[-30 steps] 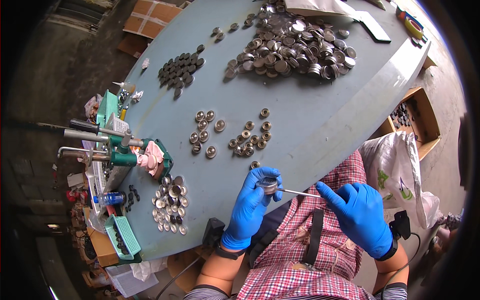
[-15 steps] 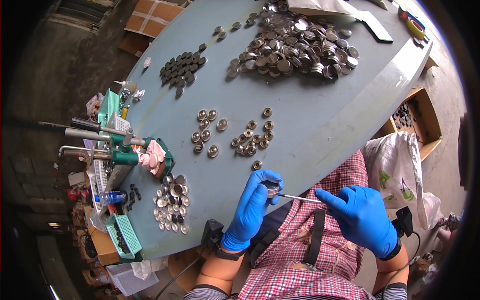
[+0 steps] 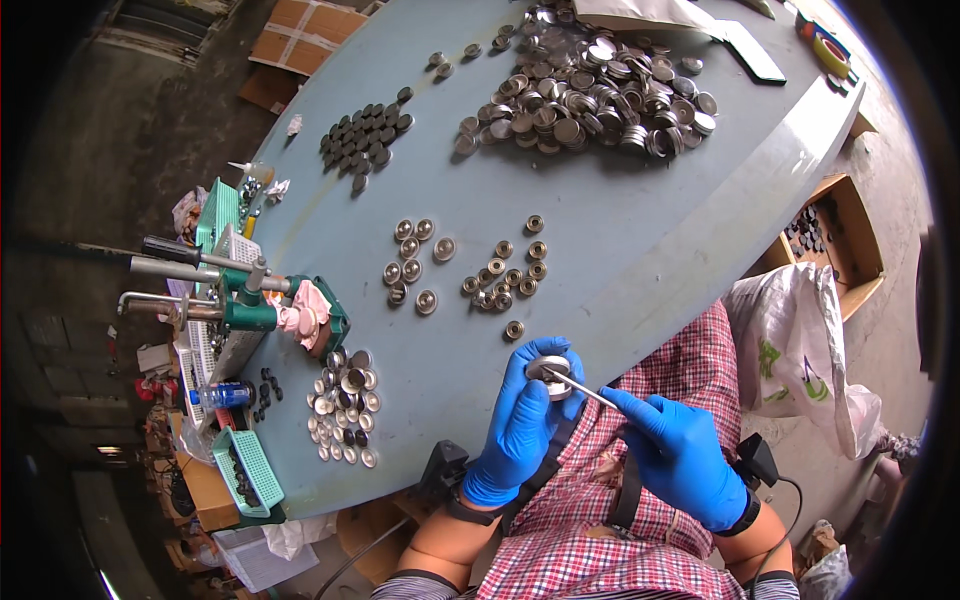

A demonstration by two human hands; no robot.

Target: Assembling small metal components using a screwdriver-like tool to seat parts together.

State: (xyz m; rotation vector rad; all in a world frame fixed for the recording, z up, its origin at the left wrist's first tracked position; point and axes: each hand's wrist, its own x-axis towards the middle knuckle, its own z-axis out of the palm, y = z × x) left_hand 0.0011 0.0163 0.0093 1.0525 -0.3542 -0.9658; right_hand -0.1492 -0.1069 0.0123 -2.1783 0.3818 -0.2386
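Observation:
Both my hands wear blue gloves, close to the table's near edge. My left hand [image 3: 522, 420] is closed round a round silver metal cap [image 3: 548, 372], its round face tilted up. My right hand [image 3: 680, 450] grips a thin metal rod-like tool [image 3: 588, 392], index finger stretched along it; its handle is hidden in my palm. The tool's tip touches the face of the cap. Just beyond my left hand lies a single small metal ring-like part [image 3: 514, 331]. Farther off are a cluster of similar ring parts [image 3: 502, 290] and several domed round parts [image 3: 410, 262].
A green hand press [image 3: 255, 310] stands at the table's left edge, near loose small caps [image 3: 343, 405] and a teal basket [image 3: 246, 470]. Dark discs [image 3: 365, 138] and a large metal cap heap [image 3: 590, 100] lie at the back. A white plastic bag [image 3: 800, 350] hangs at right.
My left hand has moved slightly right and turned the cap's face upward. My right hand has come left and lower, bringing the tool tip from the cap's side onto its face.

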